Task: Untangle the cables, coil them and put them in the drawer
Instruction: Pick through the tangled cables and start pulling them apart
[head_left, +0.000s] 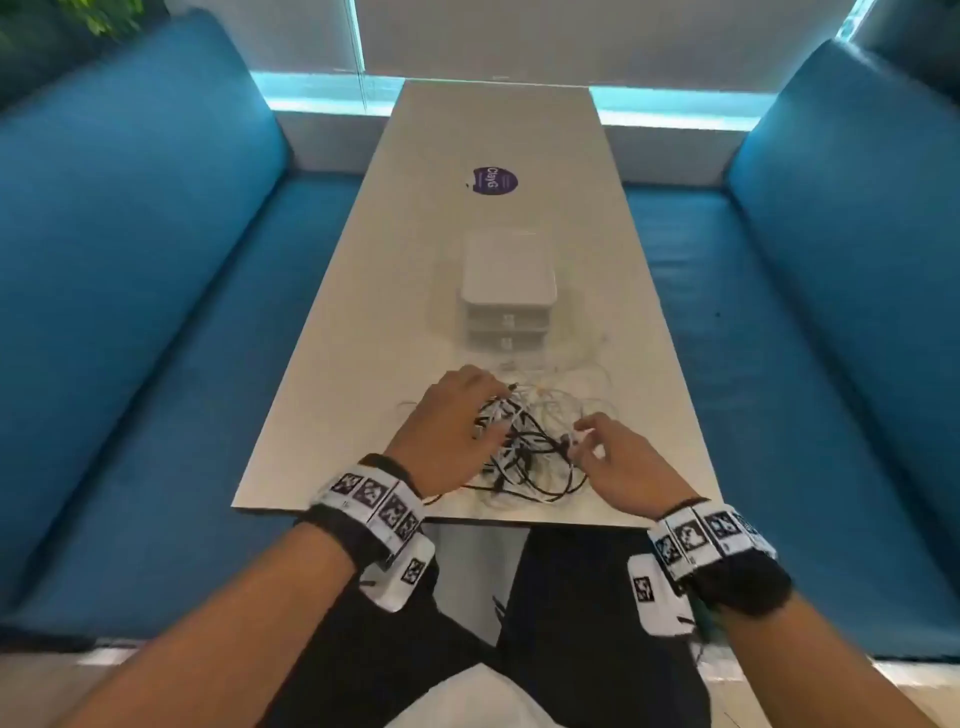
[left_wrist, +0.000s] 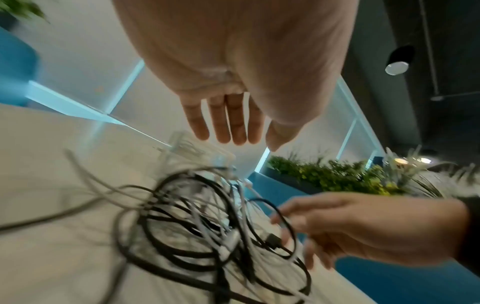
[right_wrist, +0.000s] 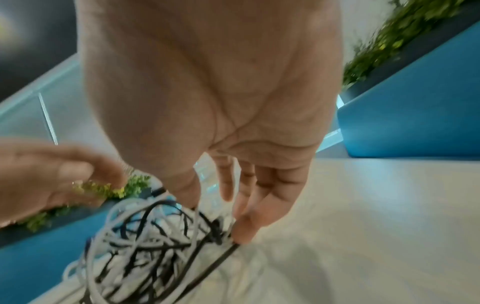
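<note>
A tangle of black and white cables (head_left: 530, 452) lies on the pale table (head_left: 363, 332) near its front edge. My left hand (head_left: 488, 410) hovers over the left part of the tangle. In the left wrist view its fingers (left_wrist: 223, 127) are straight, above the cables (left_wrist: 202, 222), and hold nothing. My right hand (head_left: 584, 441) sits at the right side of the pile. Its fingers (right_wrist: 244, 228) hang relaxed, the tips touching the strands (right_wrist: 145, 242), thumb and forefinger apart. A small white unit of stacked drawers (head_left: 506, 280), all closed, stands just behind the cables.
Blue sofas flank the table, one on the left (head_left: 130, 260) and one on the right (head_left: 831, 260). A purple round sticker (head_left: 496, 180) lies farther up the table. One dark strand hangs over the front edge (head_left: 431, 500). A planter with greenery (left_wrist: 337, 176) stands behind the right sofa.
</note>
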